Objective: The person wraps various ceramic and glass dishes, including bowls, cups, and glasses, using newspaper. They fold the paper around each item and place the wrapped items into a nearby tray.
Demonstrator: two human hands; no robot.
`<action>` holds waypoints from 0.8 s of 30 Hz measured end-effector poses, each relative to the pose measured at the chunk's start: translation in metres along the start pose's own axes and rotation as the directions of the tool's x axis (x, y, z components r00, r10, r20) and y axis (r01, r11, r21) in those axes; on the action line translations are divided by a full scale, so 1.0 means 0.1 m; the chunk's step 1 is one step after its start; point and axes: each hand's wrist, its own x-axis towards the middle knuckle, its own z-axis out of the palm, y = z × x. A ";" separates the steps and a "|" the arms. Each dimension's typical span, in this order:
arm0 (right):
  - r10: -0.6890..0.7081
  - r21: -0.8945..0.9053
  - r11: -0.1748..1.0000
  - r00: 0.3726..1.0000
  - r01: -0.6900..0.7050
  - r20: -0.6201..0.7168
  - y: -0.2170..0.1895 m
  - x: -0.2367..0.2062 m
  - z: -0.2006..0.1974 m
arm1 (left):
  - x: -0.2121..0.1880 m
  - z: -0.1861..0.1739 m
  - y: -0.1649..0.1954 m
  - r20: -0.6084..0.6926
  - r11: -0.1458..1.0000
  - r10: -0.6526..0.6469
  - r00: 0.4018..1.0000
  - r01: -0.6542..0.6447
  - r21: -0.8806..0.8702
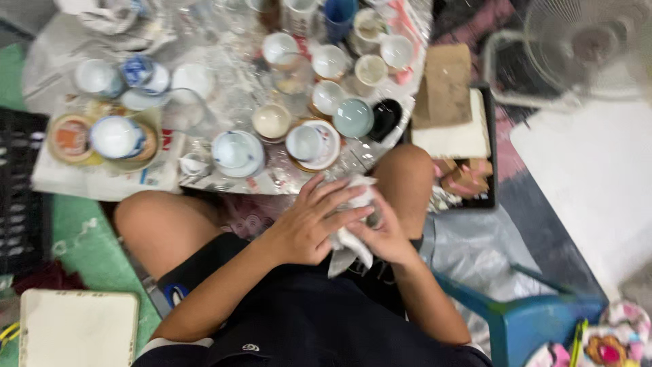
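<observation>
Surface: a low table point(224, 102) fills the upper left and centre of the frame, its top under newspaper and clear wrap, crowded with cups and small bowls. Nearest you, at the table's lower edge, stand a white and blue cup point(237, 153) and a cup on a gold-rimmed saucer point(312, 145); just above them sit a cream bowl point(272, 121) and a pale blue-green bowl point(353, 117). A blue mug point(339, 15) stands at the top edge.

Room: a fan point(589, 47) in the upper right, blurred; a black tray point(490, 146) with a brown board point(445, 85) lying over it, right of the table; a black crate point(17, 197) at the left edge; green floor mat point(88, 251) lower left; a blue chair point(523, 323) lower right.

Hands: both meet over your lap, at centre frame, between your bare knees and just below the table's edge.

White paper point(350, 224): bundled between your hands, a tail hanging down beneath them. Your left hand point(309, 224) lies over it, fingers point(333, 197) long and slightly spread across the top of the bundle. Your right hand point(387, 234) cups it from below and the right, fingers curled around it. Whether anything sits inside the paper, you cannot tell.
</observation>
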 end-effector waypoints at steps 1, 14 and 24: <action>-0.072 -0.089 0.994 0.989 0.061 -0.130 0.04 -0.09 -0.15 | 0.02 0.08 0.05 0.045 0.998 -0.002 0.999 0.005 -0.060; -0.658 -0.784 0.542 0.427 -0.303 -0.620 1.41 -0.27 -2.60 | 0.03 1.08 0.29 -0.009 0.919 -0.048 0.999 0.041 -0.393; 0.296 -0.920 -0.019 0.877 -0.391 -0.379 1.90 -0.31 -2.79 | -0.05 1.32 0.16 0.045 0.906 -0.135 0.990 0.142 -0.399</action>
